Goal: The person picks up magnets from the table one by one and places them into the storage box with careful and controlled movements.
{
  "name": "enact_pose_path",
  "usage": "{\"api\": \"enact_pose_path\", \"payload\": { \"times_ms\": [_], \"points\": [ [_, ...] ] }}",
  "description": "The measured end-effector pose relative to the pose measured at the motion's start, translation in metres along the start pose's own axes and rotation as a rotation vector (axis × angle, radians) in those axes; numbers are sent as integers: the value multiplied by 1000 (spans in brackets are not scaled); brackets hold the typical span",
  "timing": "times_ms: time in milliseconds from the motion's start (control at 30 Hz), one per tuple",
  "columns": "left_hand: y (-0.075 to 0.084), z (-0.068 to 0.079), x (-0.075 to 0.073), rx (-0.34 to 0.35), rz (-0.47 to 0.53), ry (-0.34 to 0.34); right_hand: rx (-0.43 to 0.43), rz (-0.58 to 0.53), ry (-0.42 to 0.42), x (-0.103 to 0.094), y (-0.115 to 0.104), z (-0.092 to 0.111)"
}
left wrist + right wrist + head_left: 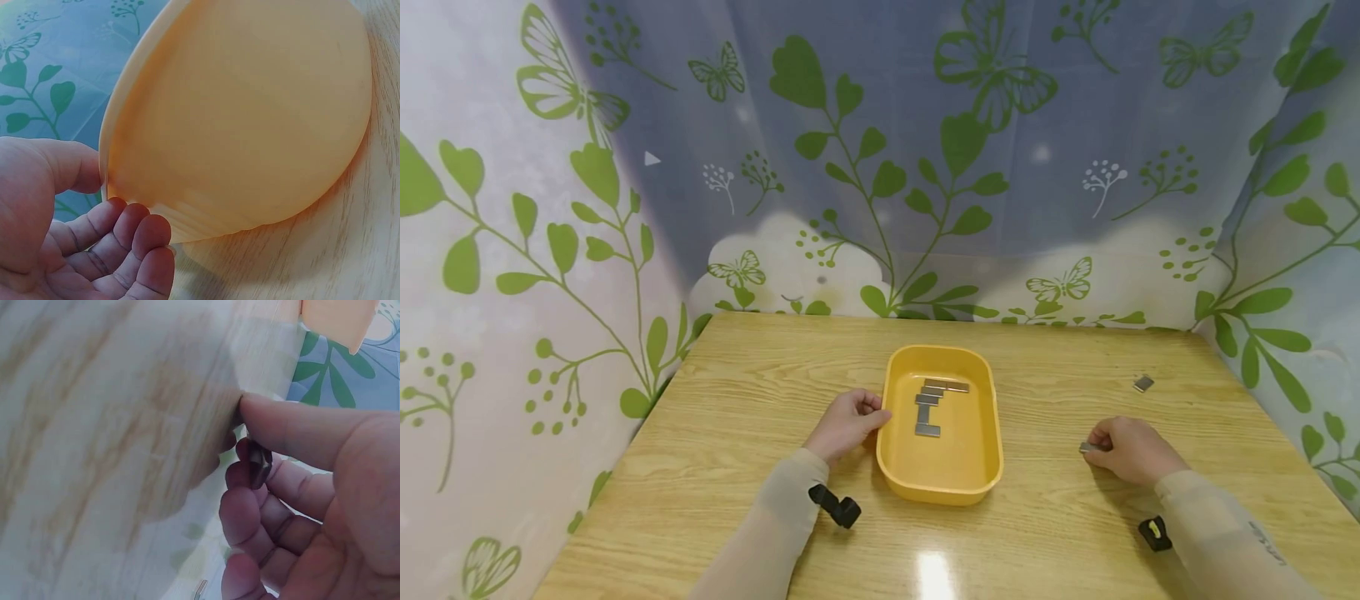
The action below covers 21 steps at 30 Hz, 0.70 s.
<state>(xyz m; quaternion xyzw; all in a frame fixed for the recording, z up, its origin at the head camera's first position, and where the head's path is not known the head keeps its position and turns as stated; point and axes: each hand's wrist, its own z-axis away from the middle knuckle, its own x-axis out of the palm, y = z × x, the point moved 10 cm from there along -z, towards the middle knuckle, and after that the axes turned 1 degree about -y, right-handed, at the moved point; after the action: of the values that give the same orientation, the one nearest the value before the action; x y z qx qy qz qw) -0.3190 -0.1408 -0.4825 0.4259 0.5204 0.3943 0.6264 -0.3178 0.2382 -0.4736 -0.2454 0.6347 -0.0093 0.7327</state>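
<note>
A yellow plastic tray (940,471) stands on the table, with several small flat silver-grey metal blocks (927,431) on its floor in a stepped line. My left hand (846,425) pinches the tray's left rim; in the left wrist view the thumb is at one side of the wall (250,112) and the curled fingers at the other. Right of the tray, my right hand (1135,450) pinches a small metal block (1086,447) between thumb and fingers, just over the tabletop. In the right wrist view this block (258,465) is partly hidden by the fingers.
Another small metal block (1143,383) lies on the wooden table (737,400), beyond my right hand. A curtain (880,208) printed with leaves and butterflies hangs along the table's back and sides. Black straps with mounts (835,506) are on both wrists.
</note>
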Motion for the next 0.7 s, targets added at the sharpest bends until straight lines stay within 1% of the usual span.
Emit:
{"api": "enact_pose_path", "payload": {
  "times_ms": [167, 367, 600, 700],
  "points": [
    [0, -1, 0, -1, -7, -2, 7, -7, -14, 0, 1, 0],
    [-1, -1, 0, 2, -5, 0, -2, -9, -7, -1, -2, -1],
    [-1, -1, 1, 4, -12, -3, -44, -1, 42, -4, -13, -2],
    [-2, -1, 1, 5, -14, -5, -62, -2, 50, -7, -19, -3]
  ]
}}
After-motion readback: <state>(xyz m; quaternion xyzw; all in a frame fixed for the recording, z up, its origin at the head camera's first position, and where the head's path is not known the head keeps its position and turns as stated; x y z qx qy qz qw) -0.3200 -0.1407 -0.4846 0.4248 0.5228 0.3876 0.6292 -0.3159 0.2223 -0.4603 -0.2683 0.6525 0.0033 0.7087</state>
